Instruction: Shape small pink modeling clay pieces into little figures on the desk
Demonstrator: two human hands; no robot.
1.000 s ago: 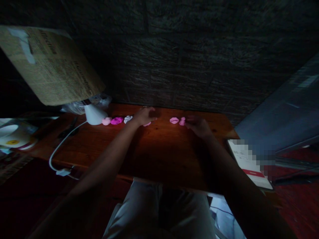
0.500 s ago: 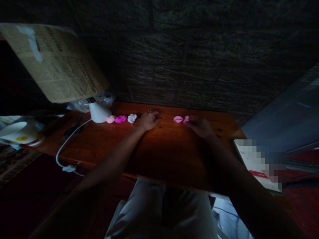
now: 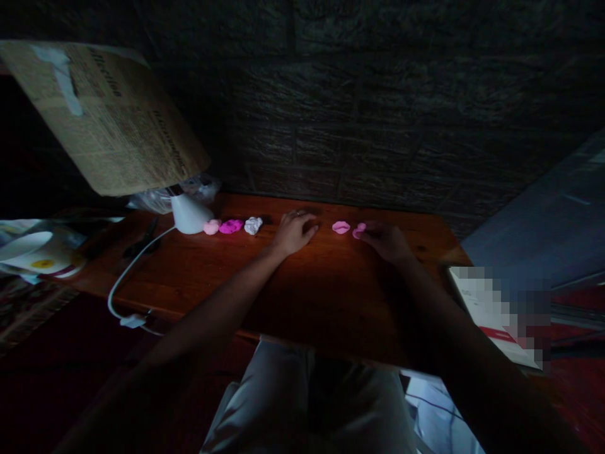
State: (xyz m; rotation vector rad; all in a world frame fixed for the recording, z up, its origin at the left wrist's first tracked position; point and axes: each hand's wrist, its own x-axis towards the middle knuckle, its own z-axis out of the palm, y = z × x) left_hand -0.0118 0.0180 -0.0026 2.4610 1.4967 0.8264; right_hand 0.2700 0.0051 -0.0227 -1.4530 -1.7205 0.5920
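Note:
My right hand [image 3: 385, 241] pinches a small pink lump of what looks like modelling clay [image 3: 359, 231] between thumb and fingers, low over the wooden table. Just left of it lies a flattened pink clay piece [image 3: 341, 227] with a crease across it. My left hand [image 3: 297, 233] rests palm down on the table, fingers curved and thumb apart from the index finger; what lies beneath the palm is hidden. Left of that hand sit a white clay lump [image 3: 253, 226], a magenta lump [image 3: 231, 226] and a pale pink lump [image 3: 212, 227] in a row.
A lamp with a white base [image 3: 189, 214] and paper-like shade [image 3: 113, 120] stands at the left, its white cord [image 3: 118, 277] hanging over the edge. Scissors [image 3: 142, 243] and a paper cup [image 3: 35, 252] are farther left. A pale box [image 3: 486, 309] is at right; a dark wall [image 3: 331, 113] backs the table [image 3: 321, 290].
My left hand has slid a little to the right, and the pink bit seen between its fingers earlier is now out of sight. The right hand keeps its pinch; the view shifted slightly.

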